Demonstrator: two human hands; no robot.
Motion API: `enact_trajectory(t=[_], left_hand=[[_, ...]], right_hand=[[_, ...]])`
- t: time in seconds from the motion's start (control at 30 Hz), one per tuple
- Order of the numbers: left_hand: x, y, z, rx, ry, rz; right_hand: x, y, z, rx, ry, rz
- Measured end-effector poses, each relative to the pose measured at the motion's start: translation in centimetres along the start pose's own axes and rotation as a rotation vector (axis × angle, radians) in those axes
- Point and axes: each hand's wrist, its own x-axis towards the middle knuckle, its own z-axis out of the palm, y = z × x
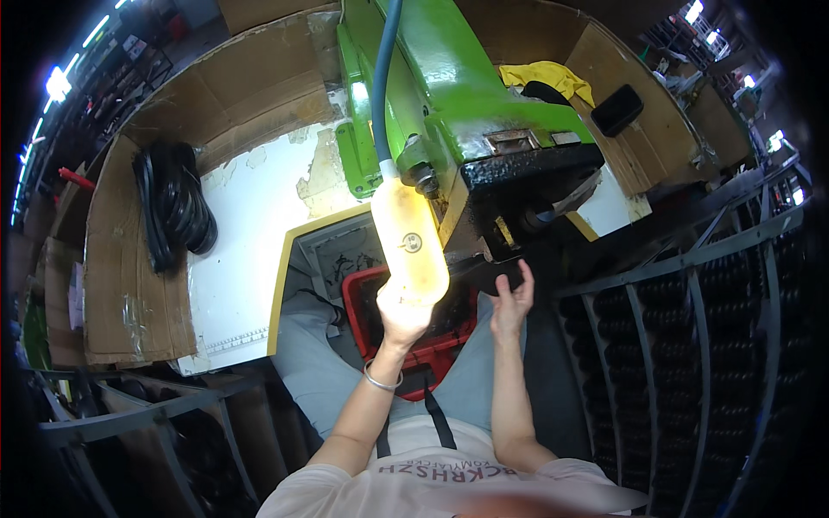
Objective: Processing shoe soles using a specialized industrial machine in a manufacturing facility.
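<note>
A lit yellowish lamp housing point(413, 233) hangs on a thick blue-grey cable beside a green machine point(466, 86) with a black head point(535, 173). My left hand point(404, 318) is directly below the lamp, whose housing and glare hide its fingers. To the right, under the machine head, my right hand point(511, 302) has its fingers stretched up and its thumb apart. A dark piece point(485, 276) lies by that thumb; its kind is too dark to make out. Beneath both hands, between my legs, sits a red bin point(356, 302) with dark contents.
Cardboard walls point(233, 86) surround the white tabletop point(242, 207), which has a yellow edge. A bundle of black strips point(177, 207) rests at left. A yellow cloth point(553, 79) and a black phone-shaped object point(617, 110) lie at right. Racks point(691, 328) of dark items flank me.
</note>
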Motion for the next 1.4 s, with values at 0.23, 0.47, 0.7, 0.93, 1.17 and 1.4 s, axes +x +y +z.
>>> enact_trajectory(t=[0.23, 0.47, 0.7, 0.93, 1.17, 1.4], left_hand=[[1.1, 2.4, -3.0, 0.04, -0.122, 0.032], [0.5, 3.5, -6.4, -0.14, 0.025, -0.126], [-1.4, 2.1, -12.0, -0.362, 0.095, -0.15], [0.0, 4.2, -13.3, 0.01, -0.037, -0.023], [3.7, 6.5, -3.9, 0.57, -0.124, 0.32], [3.7, 3.4, -0.8, 0.532, -0.069, 0.409]], right_hand=[[2.0, -5.0, 0.5, -0.2, -0.037, -0.282], [1.8, -7.3, 2.4, -0.297, -0.206, -0.446], [-0.4, -7.8, 6.0, -0.158, -0.436, -0.53], [-1.7, -7.6, 7.9, -0.224, -0.469, -0.709], [0.8, -10.5, 4.0, -0.305, -0.218, -0.736], [3.0, -11.2, 1.4, -0.286, -0.153, -0.64]])
